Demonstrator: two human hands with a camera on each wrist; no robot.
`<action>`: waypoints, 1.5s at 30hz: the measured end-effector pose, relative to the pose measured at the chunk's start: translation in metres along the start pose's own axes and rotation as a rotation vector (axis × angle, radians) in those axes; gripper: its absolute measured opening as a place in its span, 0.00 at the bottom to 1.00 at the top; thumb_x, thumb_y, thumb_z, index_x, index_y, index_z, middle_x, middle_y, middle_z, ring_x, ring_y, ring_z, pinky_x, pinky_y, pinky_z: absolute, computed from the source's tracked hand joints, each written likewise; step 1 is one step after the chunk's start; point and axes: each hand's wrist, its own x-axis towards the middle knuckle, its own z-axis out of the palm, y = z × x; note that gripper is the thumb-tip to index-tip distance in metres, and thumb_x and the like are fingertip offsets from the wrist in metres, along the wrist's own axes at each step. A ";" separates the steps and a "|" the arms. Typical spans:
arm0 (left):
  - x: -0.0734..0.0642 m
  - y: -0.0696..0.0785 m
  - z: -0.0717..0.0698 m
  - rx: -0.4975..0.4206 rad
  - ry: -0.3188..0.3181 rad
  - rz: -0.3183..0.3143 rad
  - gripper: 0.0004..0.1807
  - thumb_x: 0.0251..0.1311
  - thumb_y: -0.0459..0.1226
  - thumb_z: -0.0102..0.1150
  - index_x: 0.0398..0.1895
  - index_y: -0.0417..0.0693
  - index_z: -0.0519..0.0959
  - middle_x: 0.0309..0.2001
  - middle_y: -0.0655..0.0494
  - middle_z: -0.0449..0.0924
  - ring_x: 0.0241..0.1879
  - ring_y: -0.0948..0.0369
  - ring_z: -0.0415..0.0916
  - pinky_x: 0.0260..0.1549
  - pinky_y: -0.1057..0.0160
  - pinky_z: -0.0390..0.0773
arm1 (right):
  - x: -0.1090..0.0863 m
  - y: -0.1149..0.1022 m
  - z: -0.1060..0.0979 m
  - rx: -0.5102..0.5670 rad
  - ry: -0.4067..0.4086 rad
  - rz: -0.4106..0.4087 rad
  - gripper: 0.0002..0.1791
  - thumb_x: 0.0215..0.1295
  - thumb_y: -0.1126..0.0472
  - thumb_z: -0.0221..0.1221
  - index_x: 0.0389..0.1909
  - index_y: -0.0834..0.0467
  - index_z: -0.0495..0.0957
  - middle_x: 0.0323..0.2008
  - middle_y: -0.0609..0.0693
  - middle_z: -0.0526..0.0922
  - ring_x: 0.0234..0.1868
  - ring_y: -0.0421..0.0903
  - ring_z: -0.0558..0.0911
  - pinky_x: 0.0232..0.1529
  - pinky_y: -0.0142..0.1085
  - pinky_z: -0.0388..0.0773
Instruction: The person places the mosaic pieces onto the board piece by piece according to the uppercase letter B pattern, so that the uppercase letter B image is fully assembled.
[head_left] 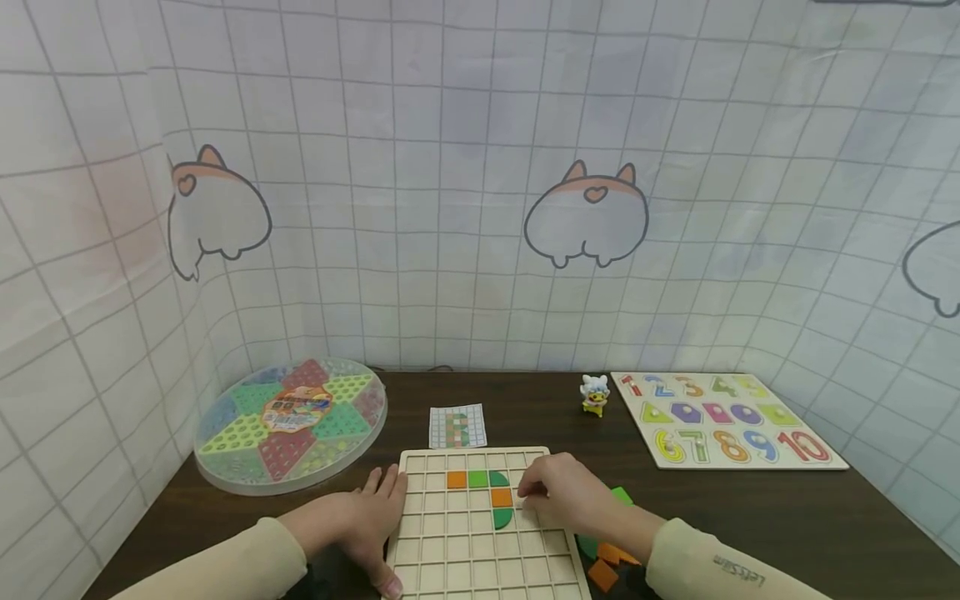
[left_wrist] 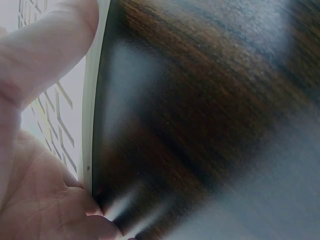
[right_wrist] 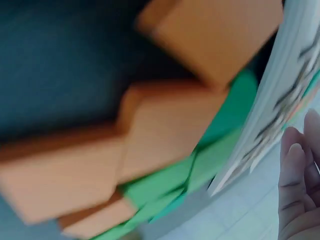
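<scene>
A pale wooden grid board (head_left: 447, 550) lies on the dark table. On its upper part are an orange square tile (head_left: 457, 480), a green square tile (head_left: 477, 479) and a green quarter-round tile (head_left: 498, 478). Below the quarter-round come another orange tile (head_left: 501, 497) and another green rounded tile (head_left: 502, 518). My left hand (head_left: 372, 518) rests along the board's left edge with fingers spread, the thumb near the front. Over the board, just right of the tiles, hovers my right hand (head_left: 564, 493), fingers loosely bent. No piece shows between its fingertips (right_wrist: 296, 150).
Loose orange tiles (right_wrist: 170, 135) and green tiles (right_wrist: 215, 155) lie right of the board, partly under my right forearm. A pattern card (head_left: 457, 427) sits behind it. Further off are a round star-patterned game board (head_left: 348, 450), a small figurine (head_left: 595, 395) and a number puzzle (head_left: 731, 421).
</scene>
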 end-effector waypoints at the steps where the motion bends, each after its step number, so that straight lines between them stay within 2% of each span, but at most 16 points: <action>1: 0.000 0.001 0.000 0.001 0.002 0.002 0.92 0.15 0.82 0.68 0.83 0.42 0.39 0.83 0.36 0.32 0.81 0.35 0.32 0.73 0.34 0.56 | -0.002 0.003 -0.004 -0.008 0.010 0.007 0.03 0.64 0.69 0.67 0.35 0.59 0.88 0.33 0.48 0.87 0.31 0.33 0.80 0.33 0.29 0.79; 9: -0.008 0.007 -0.006 -0.001 0.002 -0.006 0.92 0.16 0.82 0.68 0.83 0.42 0.39 0.83 0.36 0.31 0.81 0.35 0.31 0.73 0.34 0.56 | -0.018 0.042 -0.036 -0.065 0.069 0.102 0.05 0.65 0.63 0.68 0.41 0.58 0.87 0.35 0.44 0.86 0.34 0.36 0.82 0.35 0.30 0.80; 16: -0.007 0.006 -0.002 -0.009 -0.002 -0.008 0.92 0.15 0.82 0.68 0.83 0.42 0.39 0.83 0.36 0.31 0.81 0.35 0.31 0.73 0.34 0.55 | -0.026 0.069 -0.046 -0.093 0.069 0.187 0.06 0.66 0.65 0.67 0.43 0.59 0.86 0.35 0.45 0.87 0.35 0.38 0.82 0.37 0.33 0.81; 20: -0.006 0.005 -0.001 -0.016 -0.005 -0.001 0.92 0.16 0.82 0.68 0.83 0.42 0.38 0.83 0.36 0.30 0.81 0.35 0.30 0.73 0.34 0.55 | -0.034 0.080 -0.052 -0.069 0.006 0.178 0.07 0.65 0.65 0.67 0.43 0.59 0.86 0.37 0.47 0.88 0.36 0.39 0.82 0.37 0.33 0.82; 24: -0.001 0.001 0.002 -0.017 -0.006 0.007 0.93 0.15 0.83 0.67 0.83 0.42 0.38 0.83 0.36 0.30 0.81 0.35 0.29 0.73 0.33 0.55 | -0.049 0.092 -0.061 0.000 -0.089 0.180 0.10 0.65 0.62 0.68 0.47 0.58 0.86 0.44 0.50 0.88 0.41 0.44 0.85 0.41 0.36 0.83; 28: -0.002 0.002 0.001 -0.022 -0.005 0.003 0.92 0.15 0.82 0.68 0.83 0.41 0.38 0.83 0.36 0.30 0.81 0.34 0.29 0.73 0.33 0.54 | -0.061 0.102 -0.066 0.033 -0.148 0.188 0.13 0.64 0.62 0.70 0.49 0.54 0.86 0.47 0.50 0.84 0.44 0.45 0.81 0.43 0.36 0.81; 32: -0.005 0.004 -0.001 -0.027 -0.004 -0.006 0.93 0.15 0.82 0.69 0.83 0.41 0.38 0.83 0.35 0.30 0.81 0.35 0.29 0.73 0.33 0.54 | -0.064 0.107 -0.066 0.032 -0.152 0.185 0.15 0.61 0.62 0.72 0.49 0.54 0.87 0.45 0.48 0.82 0.41 0.42 0.77 0.41 0.34 0.77; 38: -0.005 0.003 -0.001 -0.032 -0.003 0.000 0.93 0.15 0.82 0.69 0.83 0.41 0.38 0.83 0.35 0.29 0.81 0.34 0.29 0.73 0.33 0.53 | -0.061 0.108 -0.062 -0.013 -0.119 0.194 0.13 0.59 0.61 0.74 0.44 0.55 0.86 0.40 0.45 0.84 0.37 0.38 0.77 0.39 0.32 0.78; 42: -0.003 0.001 0.000 -0.022 -0.004 0.000 0.93 0.15 0.82 0.69 0.83 0.41 0.38 0.83 0.35 0.30 0.81 0.34 0.29 0.73 0.33 0.54 | -0.061 0.108 -0.061 -0.029 -0.111 0.202 0.11 0.60 0.62 0.72 0.43 0.58 0.85 0.38 0.45 0.84 0.34 0.36 0.78 0.36 0.31 0.79; 45: -0.001 0.000 0.001 -0.014 -0.007 0.000 0.93 0.14 0.82 0.68 0.83 0.42 0.38 0.83 0.36 0.30 0.81 0.34 0.30 0.73 0.33 0.54 | -0.062 0.105 -0.061 -0.039 -0.076 0.225 0.10 0.62 0.64 0.71 0.42 0.60 0.84 0.36 0.46 0.85 0.34 0.37 0.80 0.36 0.33 0.80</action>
